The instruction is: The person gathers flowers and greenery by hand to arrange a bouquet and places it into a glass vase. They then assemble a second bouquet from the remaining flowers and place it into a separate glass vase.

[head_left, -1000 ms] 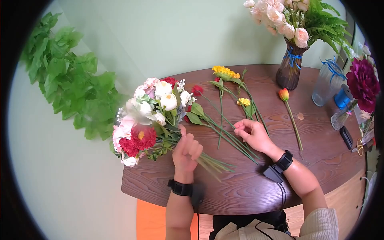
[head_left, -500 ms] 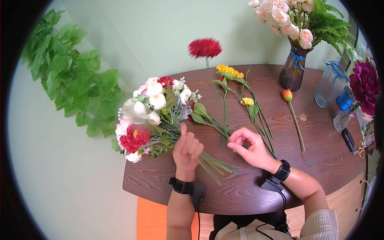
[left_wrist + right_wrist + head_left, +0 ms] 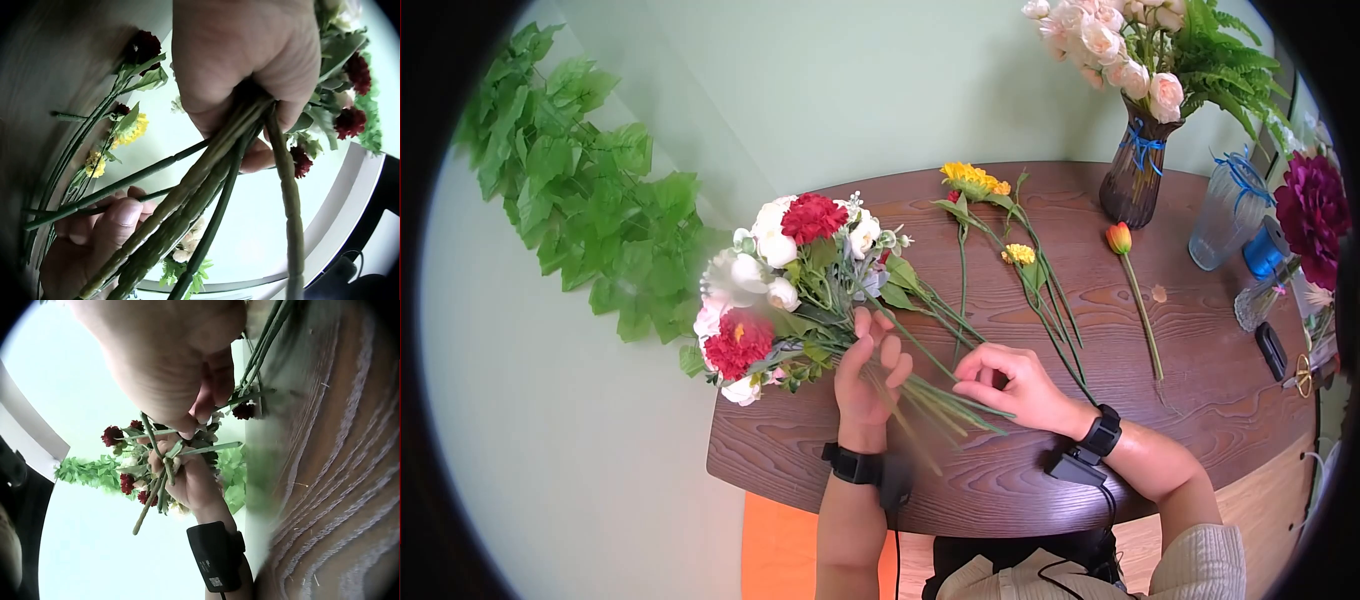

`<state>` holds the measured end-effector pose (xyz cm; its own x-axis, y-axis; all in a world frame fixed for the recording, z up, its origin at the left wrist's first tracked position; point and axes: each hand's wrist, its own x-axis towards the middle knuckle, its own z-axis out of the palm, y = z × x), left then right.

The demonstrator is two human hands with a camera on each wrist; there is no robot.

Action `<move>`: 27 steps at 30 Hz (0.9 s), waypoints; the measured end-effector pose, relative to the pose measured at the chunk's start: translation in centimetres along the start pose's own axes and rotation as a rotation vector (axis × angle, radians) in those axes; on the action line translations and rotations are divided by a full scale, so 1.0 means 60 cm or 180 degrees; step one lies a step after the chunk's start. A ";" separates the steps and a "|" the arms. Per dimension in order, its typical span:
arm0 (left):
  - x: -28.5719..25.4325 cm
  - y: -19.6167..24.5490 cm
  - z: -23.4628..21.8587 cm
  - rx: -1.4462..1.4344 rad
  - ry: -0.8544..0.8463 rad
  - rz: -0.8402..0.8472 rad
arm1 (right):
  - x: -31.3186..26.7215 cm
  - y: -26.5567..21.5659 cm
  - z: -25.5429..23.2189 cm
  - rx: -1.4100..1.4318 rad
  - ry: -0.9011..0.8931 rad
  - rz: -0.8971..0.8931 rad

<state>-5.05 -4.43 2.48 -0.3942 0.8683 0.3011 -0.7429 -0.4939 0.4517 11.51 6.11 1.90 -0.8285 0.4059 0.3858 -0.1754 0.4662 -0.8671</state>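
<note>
My left hand (image 3: 863, 385) holds a bouquet of white, pink and red artificial flowers (image 3: 776, 246) by the stems, its fingers loosely round them. Below that hand, the gathered stems (image 3: 187, 212) fan out in the left wrist view. Between thumb and fingertips, my right hand (image 3: 1022, 388) pinches a thin green flower stem just right of the bundle. A red carnation (image 3: 813, 218) lies over the top of the bouquet, with a green stem running from its side down toward the right hand. In the right wrist view, the right hand (image 3: 169, 356) covers part of the bouquet.
Yellow flowers (image 3: 972, 180) lie on the dark wooden table (image 3: 800, 450) with other loose stems. An orange tulip (image 3: 1119, 238) is further right. Behind stand a brown vase (image 3: 1133, 180) of pale roses and a blue glass vase (image 3: 1222, 225). Leafy green garland (image 3: 590, 190) hangs at left.
The red carnation was raised off the table, swung up behind the bouquet, then came down onto it. My right hand moved left and nearer the bundle; the left fingers loosened.
</note>
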 end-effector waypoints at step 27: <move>0.002 -0.010 0.007 0.0393 -0.0368 -0.0044 | 0.013 0.018 -0.024 -0.0321 0.0182 -0.0167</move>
<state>-4.45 -4.03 2.59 -0.3143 0.8675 0.3856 -0.6730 -0.4901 0.5540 11.43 8.04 1.73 -0.7874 0.4217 0.4496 -0.1608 0.5636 -0.8102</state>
